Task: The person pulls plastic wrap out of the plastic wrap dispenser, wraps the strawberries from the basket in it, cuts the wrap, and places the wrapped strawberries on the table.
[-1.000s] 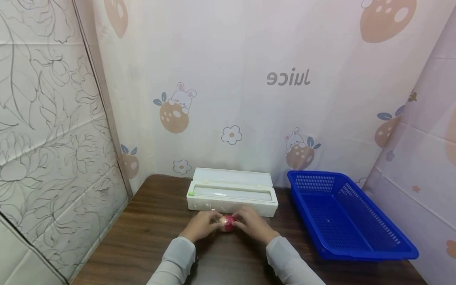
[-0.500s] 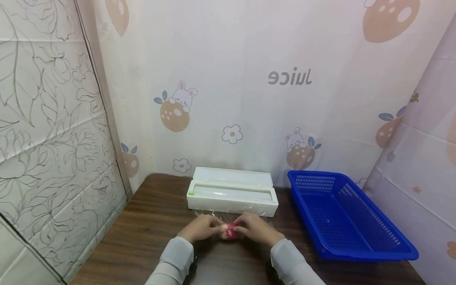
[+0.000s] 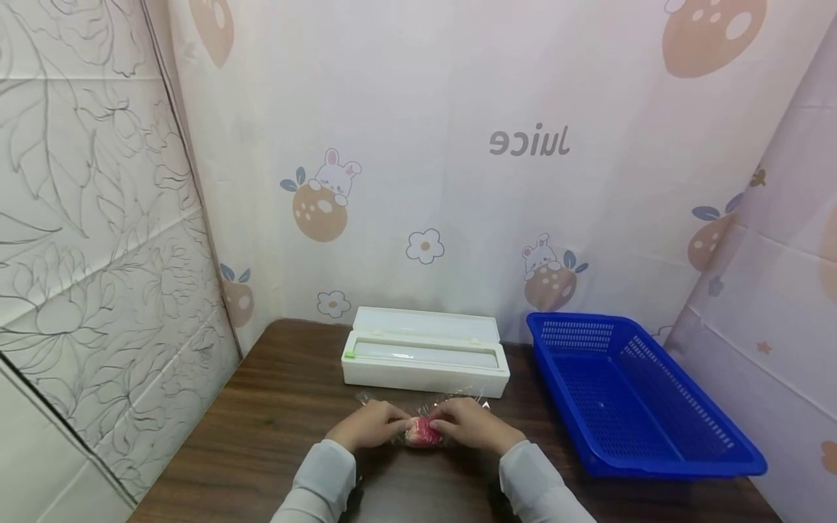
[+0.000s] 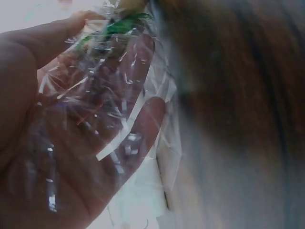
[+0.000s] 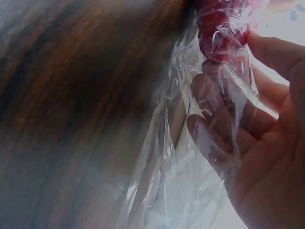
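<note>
A small round red-and-cream fruit (image 3: 423, 433), its exact kind unclear, is wrapped in clear cling film (image 5: 164, 157) low over the brown table. My left hand (image 3: 369, 425) pinches it at its left end, thumb and fingers meeting at the film. From the other end, my right hand (image 3: 476, 426) grips it, thumb on the red side. In the left wrist view, loose film drapes across the palm and a bit of green (image 4: 126, 25) shows near the fingertips. The right wrist view shows more film hanging from the red end over the fingers.
Behind the hands stands a long white cling film dispenser (image 3: 425, 376) with its lid raised and a small green slider at its left. To the right is a blue perforated basket (image 3: 660, 465). A brown wooden tabletop (image 3: 261, 421) lies beneath, with patterned sheets behind.
Both hands have drawn the wrapped fruit a little toward the person, away from the dispenser. The film behind it has gathered closer around the fingers.
</note>
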`<state>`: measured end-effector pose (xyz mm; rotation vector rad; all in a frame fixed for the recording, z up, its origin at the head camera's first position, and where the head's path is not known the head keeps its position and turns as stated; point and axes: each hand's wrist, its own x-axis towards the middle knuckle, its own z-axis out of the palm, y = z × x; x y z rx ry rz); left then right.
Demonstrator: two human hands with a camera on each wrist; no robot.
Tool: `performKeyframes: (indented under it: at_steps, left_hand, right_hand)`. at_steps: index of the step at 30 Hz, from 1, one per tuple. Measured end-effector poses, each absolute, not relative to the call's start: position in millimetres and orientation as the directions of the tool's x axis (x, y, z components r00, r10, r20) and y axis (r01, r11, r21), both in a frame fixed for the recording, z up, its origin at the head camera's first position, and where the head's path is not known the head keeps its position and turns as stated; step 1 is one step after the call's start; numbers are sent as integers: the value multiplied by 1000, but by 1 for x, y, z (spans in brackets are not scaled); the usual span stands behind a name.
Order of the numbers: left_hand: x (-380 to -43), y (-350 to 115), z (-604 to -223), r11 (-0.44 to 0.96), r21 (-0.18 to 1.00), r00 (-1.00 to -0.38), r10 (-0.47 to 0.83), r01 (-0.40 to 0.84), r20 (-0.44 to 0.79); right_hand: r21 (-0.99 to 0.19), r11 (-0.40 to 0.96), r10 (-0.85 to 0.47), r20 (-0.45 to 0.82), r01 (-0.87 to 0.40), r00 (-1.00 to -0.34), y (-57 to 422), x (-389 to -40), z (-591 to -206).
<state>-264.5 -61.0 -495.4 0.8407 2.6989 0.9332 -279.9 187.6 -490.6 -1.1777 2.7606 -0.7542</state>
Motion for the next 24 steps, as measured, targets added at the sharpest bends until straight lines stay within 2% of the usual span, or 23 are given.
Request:
performKeyframes:
  at_steps: [6, 11, 15, 21, 24]
  left_hand:
    - [-261, -58, -496, 646, 567, -827, 550, 511, 119]
    - [-259, -56, -497, 640, 537, -823, 526, 550, 216]
    - [-260, -56, -498, 652, 507, -821, 512, 563, 253]
    - [-258, -56, -499, 742, 292, -783, 482, 604, 394]
    - [-254, -55, -493, 737, 277, -769, 489, 617, 411]
  right_hand:
    - [-490, 604, -657, 139, -628, -741, 188, -280, -494]
    - [-447, 548, -682, 250, -707, -687, 186, -278, -498]
    - [-412, 538, -701, 267, -736, -662, 183, -276, -500]
    - [-435, 559, -698, 214, -706, -684, 178, -274, -501]
    - [-448, 555, -696, 212, -701, -686, 176, -275, -500]
